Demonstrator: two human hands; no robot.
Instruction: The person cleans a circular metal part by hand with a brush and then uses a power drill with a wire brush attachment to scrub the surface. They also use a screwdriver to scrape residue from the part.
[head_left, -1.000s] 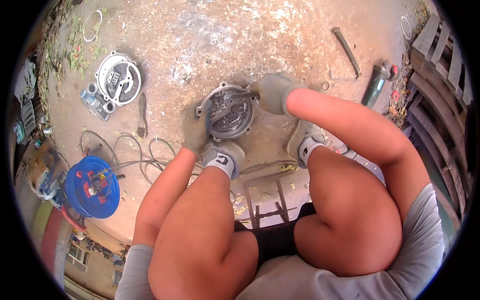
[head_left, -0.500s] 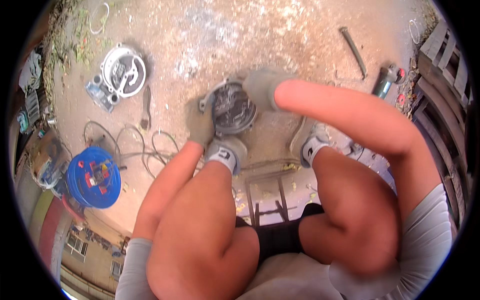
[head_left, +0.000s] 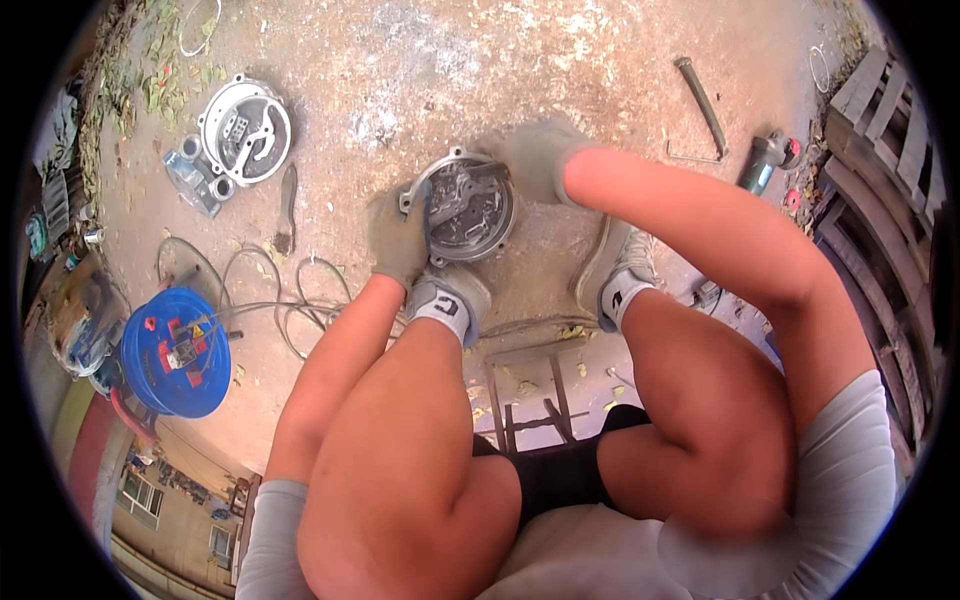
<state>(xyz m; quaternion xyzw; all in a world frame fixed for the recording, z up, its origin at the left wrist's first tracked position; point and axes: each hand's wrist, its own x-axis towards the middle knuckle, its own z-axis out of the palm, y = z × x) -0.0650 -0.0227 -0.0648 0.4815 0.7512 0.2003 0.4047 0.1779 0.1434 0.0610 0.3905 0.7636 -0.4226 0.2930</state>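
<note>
A round grey metal housing (head_left: 468,225) with lugs on its rim and a ribbed, dark inside rests on the ground in front of my left shoe. My left hand (head_left: 400,232), in a grey work glove, is closed round its left rim, fingers partly hidden behind the edge. My right hand (head_left: 548,160), also gloved, is over the ground just beyond the housing's upper right rim. Motion smears its fingers, so whether it holds something cannot be told.
Another round metal housing (head_left: 245,130) lies far left beside a clear plastic bag (head_left: 192,182) and a brush-like tool (head_left: 288,212). A blue cable reel (head_left: 178,352) trails cable. At right are a metal bar (head_left: 702,105), an angle grinder (head_left: 768,160) and wooden pallets (head_left: 868,190).
My right hand has moved slightly to the right and up, off the housing's rim, uncovering more of it. My left hand keeps its grip.
</note>
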